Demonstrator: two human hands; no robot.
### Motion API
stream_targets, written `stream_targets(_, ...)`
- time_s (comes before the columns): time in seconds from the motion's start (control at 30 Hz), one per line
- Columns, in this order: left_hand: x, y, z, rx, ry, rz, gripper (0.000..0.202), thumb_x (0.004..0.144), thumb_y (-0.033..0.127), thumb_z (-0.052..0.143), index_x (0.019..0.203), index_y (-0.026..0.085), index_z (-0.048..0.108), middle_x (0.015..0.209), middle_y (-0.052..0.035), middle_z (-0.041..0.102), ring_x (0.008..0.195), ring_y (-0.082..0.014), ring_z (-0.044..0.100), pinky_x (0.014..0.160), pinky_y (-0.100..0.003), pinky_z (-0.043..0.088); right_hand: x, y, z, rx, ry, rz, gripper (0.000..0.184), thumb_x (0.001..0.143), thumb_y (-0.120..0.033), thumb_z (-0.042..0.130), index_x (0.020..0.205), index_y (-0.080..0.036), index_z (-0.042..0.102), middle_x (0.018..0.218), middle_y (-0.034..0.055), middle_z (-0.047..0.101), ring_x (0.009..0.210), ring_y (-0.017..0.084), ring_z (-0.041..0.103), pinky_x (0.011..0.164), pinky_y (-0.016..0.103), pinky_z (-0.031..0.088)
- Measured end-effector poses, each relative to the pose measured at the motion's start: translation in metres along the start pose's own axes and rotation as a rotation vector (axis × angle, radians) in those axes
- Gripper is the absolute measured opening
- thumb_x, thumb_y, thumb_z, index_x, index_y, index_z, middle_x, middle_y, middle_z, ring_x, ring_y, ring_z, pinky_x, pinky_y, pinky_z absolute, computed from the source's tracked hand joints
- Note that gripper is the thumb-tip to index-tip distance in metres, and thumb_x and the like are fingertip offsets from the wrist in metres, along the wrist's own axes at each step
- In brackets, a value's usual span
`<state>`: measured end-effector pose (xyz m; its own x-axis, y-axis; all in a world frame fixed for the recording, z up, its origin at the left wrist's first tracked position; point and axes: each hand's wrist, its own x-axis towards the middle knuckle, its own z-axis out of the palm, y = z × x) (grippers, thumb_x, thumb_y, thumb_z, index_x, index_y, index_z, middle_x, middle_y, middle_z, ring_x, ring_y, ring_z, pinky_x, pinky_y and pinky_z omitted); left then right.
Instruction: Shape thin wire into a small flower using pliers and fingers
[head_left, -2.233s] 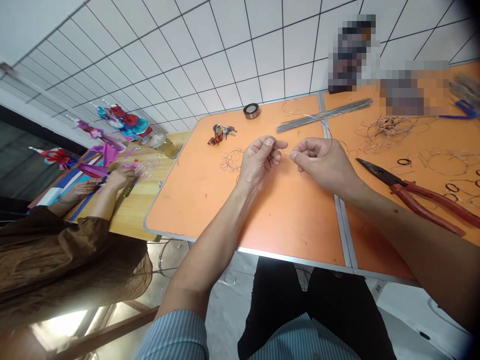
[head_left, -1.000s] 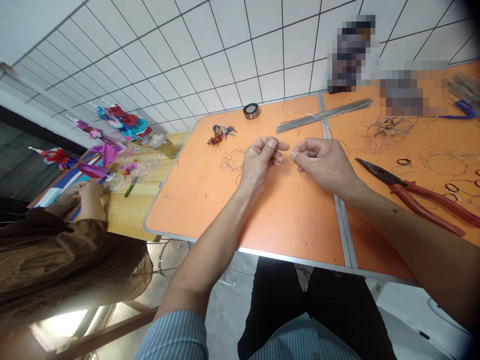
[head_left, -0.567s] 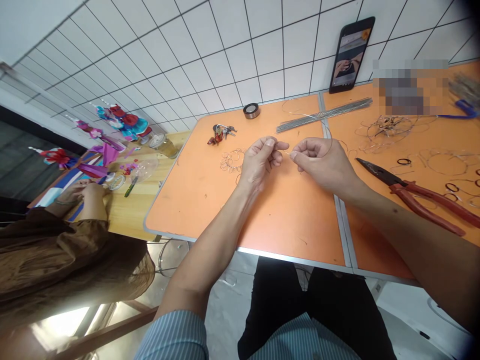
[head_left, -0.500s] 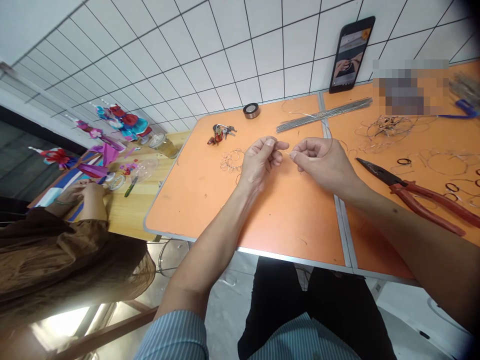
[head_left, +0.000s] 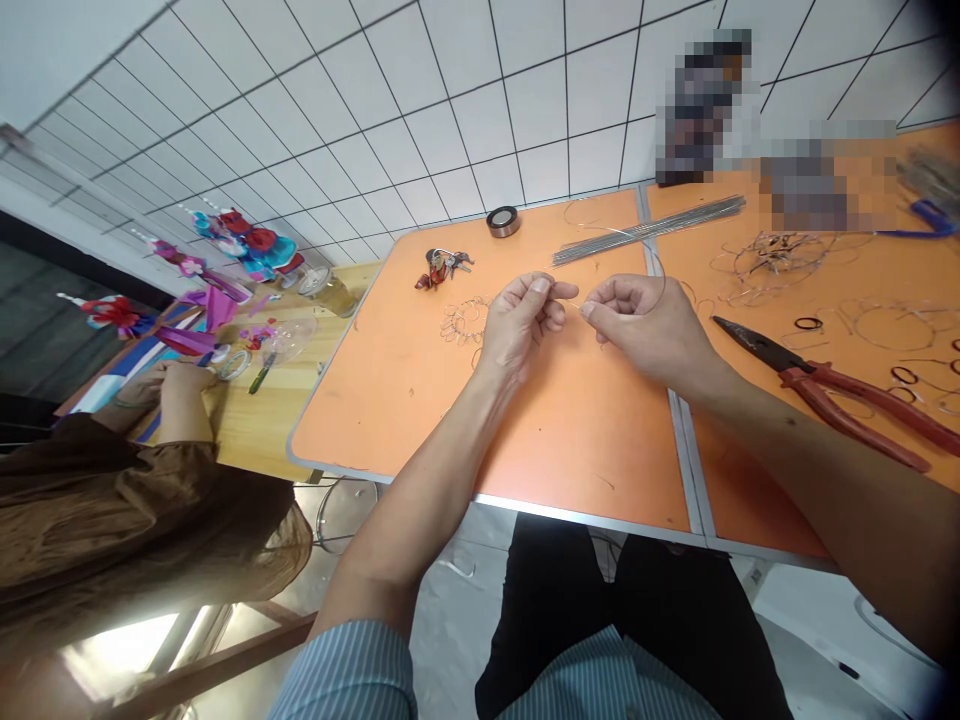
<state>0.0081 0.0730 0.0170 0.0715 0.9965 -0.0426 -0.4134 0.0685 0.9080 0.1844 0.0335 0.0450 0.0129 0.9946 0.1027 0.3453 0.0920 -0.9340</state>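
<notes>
Thin wire (head_left: 660,262) runs through my right hand (head_left: 637,318), pinched between thumb and fingertips, with a loose length curving up behind the hand. My left hand (head_left: 525,318) is closed on the wire too, thumb pressed against the index finger. A short gap separates the two sets of fingertips, and the wire between them is barely visible. Both hands are just above the orange table (head_left: 420,400). A coil of looped wire (head_left: 461,320) lies left of my left hand, partly hidden by it. Pliers with red handles (head_left: 817,385) rest to the right of my right forearm.
Behind my hands lie a bundle of straight wires (head_left: 600,243), a roll of tape (head_left: 502,221) and keys (head_left: 446,265). Tangled wire (head_left: 776,260) and small wire rings (head_left: 904,375) lie at right. A co-worker's hands (head_left: 169,383) are at the wooden table (head_left: 255,430) on the left.
My hands and the wire have hardly moved. The phone against the wall is now blurred out. The co-worker's hands at left have shifted very slightly.
</notes>
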Motion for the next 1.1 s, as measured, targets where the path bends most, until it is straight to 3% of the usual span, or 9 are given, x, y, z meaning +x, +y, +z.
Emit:
stream_targets(0.43,0.0004,-0.0014,-0.0019,0.012,-0.031,0.031,0.024,0.108,0.033,0.086,0.093,0.020,0.072,0.101,-0.0040,0.089,0.063,-0.0063,0.065,0.066,-0.022,0.052,0.0011,0.0034,0.0005,0.000,0.007,-0.022,0.016,0.091,-0.025,0.082,0.078,-0.026,0.073,0.069,0.0012,0.072,0.064,0.019,0.058,0.059,0.034,0.043)
stream_targets(0.67,-0.0014,-0.0006,0.0001,0.028,-0.010,0.011,0.026,0.106,0.035,0.089,0.093,0.021,0.072,0.102,-0.0041,0.090,0.063,-0.0064,0.065,0.067,-0.022,0.053,-0.0001,0.0001,0.0004,-0.010,0.012,0.001,0.017,0.093,-0.019,0.081,0.079,-0.025,0.073,0.069,0.0004,0.071,0.062,0.017,0.056,0.059,0.033,0.042)
stream_targets(0.9,0.0003,-0.0040,-0.0007,0.033,-0.026,0.025,0.027,0.105,0.035,0.090,0.093,0.020,0.071,0.098,-0.0035,0.089,0.062,-0.0059,0.065,0.065,-0.021,0.051,0.0017,0.0057,0.0018,0.008,0.005,-0.027,0.016,0.093,-0.025,0.083,0.080,-0.025,0.074,0.069,0.0007,0.071,0.061,0.016,0.056,0.058,0.032,0.041)
stream_targets(1.1,0.0024,-0.0056,-0.0017,-0.004,-0.039,0.087,0.023,0.103,0.023,0.089,0.088,0.019,0.072,0.086,-0.0008,0.085,0.060,-0.0057,0.063,0.062,-0.020,0.049,0.0016,0.0041,0.0036,0.022,-0.011,-0.012,0.016,0.092,-0.019,0.080,0.078,-0.025,0.073,0.066,-0.0002,0.069,0.060,0.016,0.056,0.057,0.032,0.040)
